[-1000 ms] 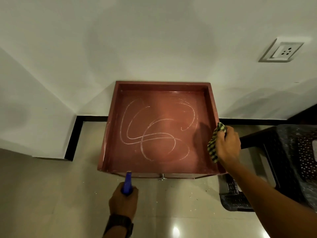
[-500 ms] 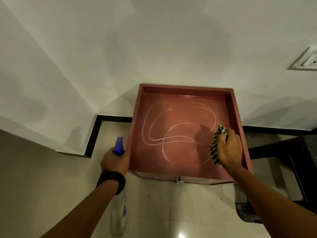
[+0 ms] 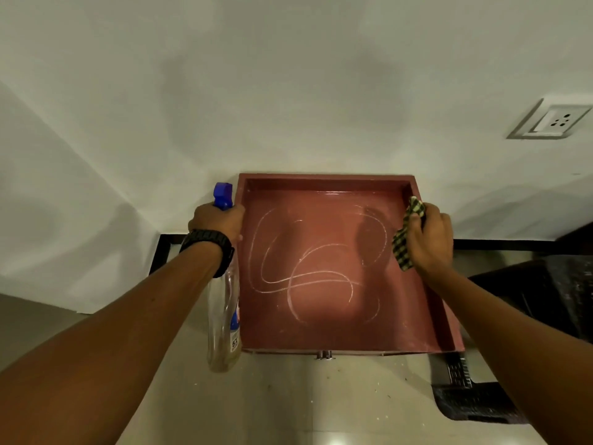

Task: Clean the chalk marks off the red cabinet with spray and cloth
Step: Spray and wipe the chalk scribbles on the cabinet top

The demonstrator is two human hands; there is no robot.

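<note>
The red cabinet (image 3: 337,319) stood on the floor against the white wall, and its recessed top with a raised rim faced the camera. White chalk marks (image 3: 308,268) ran in loops over most of this top. At the left rim, the left hand (image 3: 218,221) was wrapped around the neck of a clear spray bottle (image 3: 224,316) with a blue nozzle (image 3: 223,195); the nozzle pointed up and the body of the bottle hung down beside the left side of the cabinet. A black watch (image 3: 211,244) was on that wrist. At the right rim, the right hand (image 3: 431,240) gripped a crumpled yellow-and-black checked cloth (image 3: 406,242), which hung over the right part of the top. A white wall socket (image 3: 553,122) was on the wall at the upper right. A dark woven chair (image 3: 539,303) stood just to the right of the cabinet.
</note>
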